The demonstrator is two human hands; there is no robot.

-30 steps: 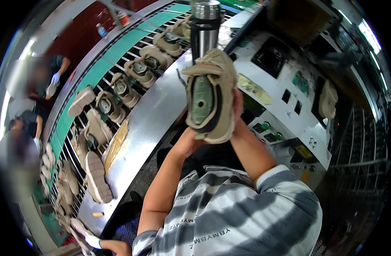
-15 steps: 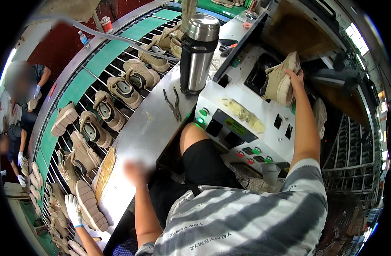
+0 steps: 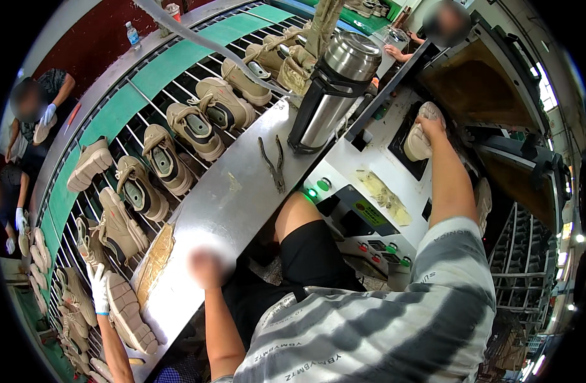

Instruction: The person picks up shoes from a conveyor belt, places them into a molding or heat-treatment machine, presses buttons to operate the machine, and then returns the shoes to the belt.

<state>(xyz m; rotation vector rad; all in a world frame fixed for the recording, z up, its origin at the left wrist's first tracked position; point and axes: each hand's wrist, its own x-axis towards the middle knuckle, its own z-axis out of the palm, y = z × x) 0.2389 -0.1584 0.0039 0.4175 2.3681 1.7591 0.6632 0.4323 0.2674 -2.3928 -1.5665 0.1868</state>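
Observation:
My right hand [image 3: 433, 126] is closed on a beige sneaker [image 3: 418, 145], its pale sole facing up. The sneaker is at the dark recess [image 3: 398, 148] in the top of a white machine [image 3: 334, 163]. How deep it sits in there I cannot tell. My left hand [image 3: 210, 267] is over the metal ledge [image 3: 203, 210], and blur hides its fingers. Closest to it on the ledge is a brown taped patch [image 3: 155, 262]. Pliers [image 3: 272, 167] lie farther along the ledge, near a steel thermos [image 3: 334, 96].
Several beige sneakers [image 3: 190, 131] stand on a curved rod conveyor [image 3: 130, 118] with a green strip. A co-worker's white-gloved hand [image 3: 100, 290] is beside an upturned sneaker [image 3: 130, 313]. Raised machine lids [image 3: 487, 80] stand at right. Other people work at far left and beyond the machine.
My right hand has turned the sneaker sole up and brought it down to the recess. The view has shifted, and a person has come into sight beyond the machine.

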